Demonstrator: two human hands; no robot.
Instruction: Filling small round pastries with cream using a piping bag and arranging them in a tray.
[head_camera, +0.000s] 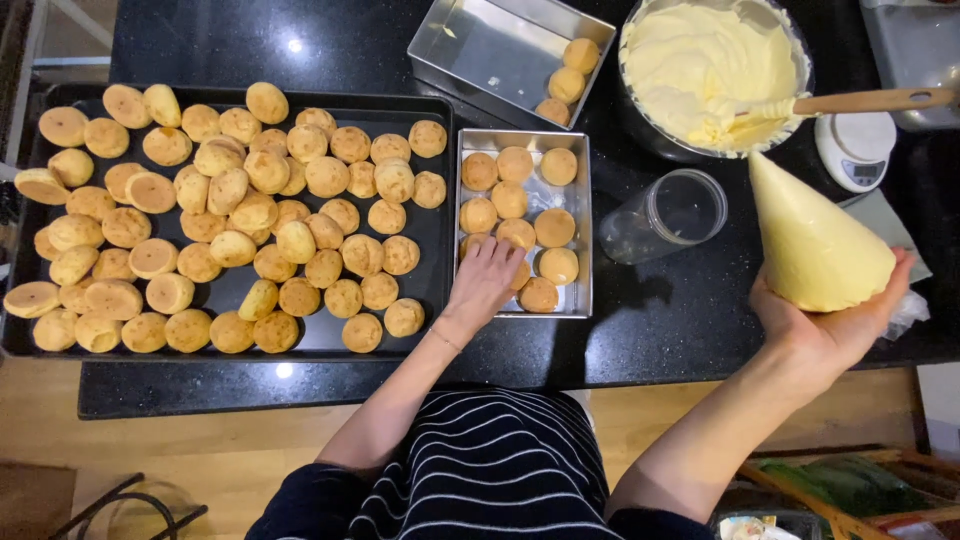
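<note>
Pastry shells are filling most of the scene, lying on a black counter (640, 330). The left hand (487, 280) is reaching into a square metal tin (580, 225), its fingers curling over one of the golden puffs (520, 274) at the tin's near edge; whether it is actually gripping that puff cannot be told. About a dozen more puffs are sitting in loose rows in the same tin. The right hand (835, 325) is cupping a full piping bag (810, 240) of pale yellow cream from below, holding it with the tip pointing up and away, well apart from the tin. Just left of the tin, a dark baking tray (440, 290) is carrying a large heap of puffs. Behind the tin, a second metal tin (500, 50) is holding three puffs in one corner. A bowl of cream (700, 60) with a wooden-handled spatula (860, 100) is standing beside it, near an empty clear cup (670, 215) and a small white scale (858, 145).
</note>
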